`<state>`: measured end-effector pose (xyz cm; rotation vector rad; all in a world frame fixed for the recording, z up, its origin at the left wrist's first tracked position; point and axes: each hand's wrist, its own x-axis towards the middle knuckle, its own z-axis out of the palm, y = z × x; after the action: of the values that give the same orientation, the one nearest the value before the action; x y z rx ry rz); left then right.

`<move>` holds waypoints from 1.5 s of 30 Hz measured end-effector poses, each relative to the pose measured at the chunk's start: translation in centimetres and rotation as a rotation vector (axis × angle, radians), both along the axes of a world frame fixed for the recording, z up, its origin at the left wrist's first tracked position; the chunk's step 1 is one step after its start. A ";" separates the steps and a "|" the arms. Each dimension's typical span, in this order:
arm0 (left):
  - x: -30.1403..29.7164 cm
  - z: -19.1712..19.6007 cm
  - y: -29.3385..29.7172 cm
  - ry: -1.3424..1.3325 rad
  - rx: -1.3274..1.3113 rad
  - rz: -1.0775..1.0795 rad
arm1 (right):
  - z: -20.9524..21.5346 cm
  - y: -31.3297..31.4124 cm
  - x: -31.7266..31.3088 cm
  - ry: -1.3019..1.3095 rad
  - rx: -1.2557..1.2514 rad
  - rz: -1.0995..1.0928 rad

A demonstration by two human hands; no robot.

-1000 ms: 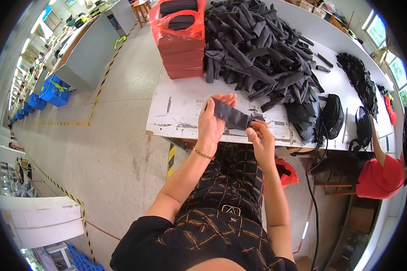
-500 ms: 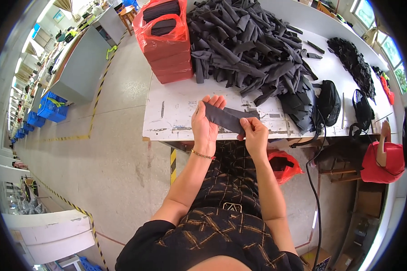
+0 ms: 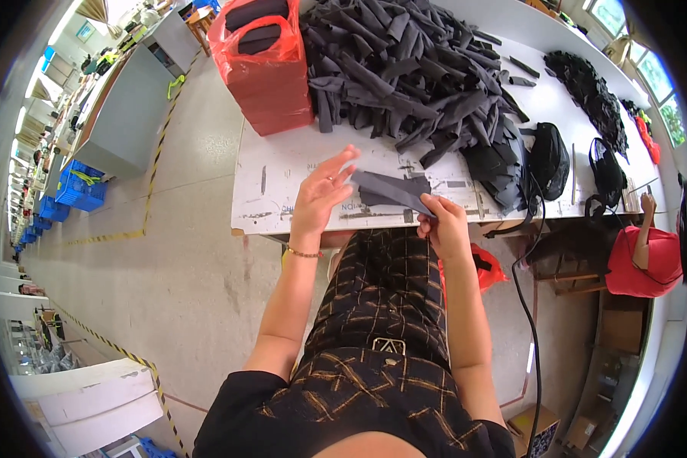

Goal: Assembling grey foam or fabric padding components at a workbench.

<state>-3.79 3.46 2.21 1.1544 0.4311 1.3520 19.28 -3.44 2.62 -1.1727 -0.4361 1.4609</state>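
Observation:
Between thumb and fingers, my right hand (image 3: 446, 221) pinches the right end of a dark grey fabric strip (image 3: 389, 188). The strip stretches leftward over the near edge of the white table. Close by its far end, my left hand (image 3: 320, 198) is raised with the fingers spread and somewhat blurred; I see no grip on the strip. Under and behind the held strip, more dark fabric (image 3: 416, 183) lies on the table (image 3: 275, 172), partly covered by it. A big heap of similar strips (image 3: 404, 65) covers the back of the table.
A red plastic bag (image 3: 271, 95) packed with dark pieces stands at the table's left. Flat dark pieces (image 3: 496, 168) and black pouches (image 3: 549, 160) lie to the right. A black cable (image 3: 523, 298) hangs down. Another person in red (image 3: 645, 259) sits at far right.
My left hand has come off the strip and moved left, its fingers spreading. My right hand keeps its end of the strip, slightly further right. The whole view has shifted a little.

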 end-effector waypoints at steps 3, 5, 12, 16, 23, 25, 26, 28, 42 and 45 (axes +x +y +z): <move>0.2 0.6 0.0 0.234 0.015 -0.069 | -0.4 -0.1 0.4 0.118 -0.002 0.092; 0.0 0.4 0.2 0.434 -0.193 0.120 | -0.9 -0.2 0.9 0.058 0.015 0.154; 1.0 -1.3 0.2 0.150 -0.408 0.135 | -2.3 -0.1 2.3 -0.257 0.274 -0.027; 1.7 -1.5 -0.2 0.145 -0.481 0.074 | -2.1 0.8 1.4 -0.316 0.274 -0.072; 3.0 -2.7 -1.3 0.069 -0.649 0.189 | -3.3 0.9 0.1 -0.758 0.179 -0.198; 3.3 -3.3 -1.4 0.058 -0.688 0.226 | -4.3 0.9 -0.2 -0.747 0.167 -0.241; 3.4 -3.6 -1.6 0.044 -0.699 0.240 | -4.8 0.9 -0.2 -0.737 0.175 -0.259; 3.5 -4.3 -1.9 0.040 -0.681 0.245 | -6.2 0.7 0.0 -0.729 0.182 -0.273; 1.7 -10.0 -1.9 0.473 -0.461 0.199 | -10.6 0.2 0.5 -1.345 0.160 -0.187; 2.0 -10.9 -1.9 0.595 -0.301 0.266 | -11.0 0.5 0.1 -1.497 0.207 -0.185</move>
<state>-1.80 1.52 -8.72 1.2608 1.2111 1.0921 19.37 -2.99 -8.37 -1.8994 -1.3720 0.1181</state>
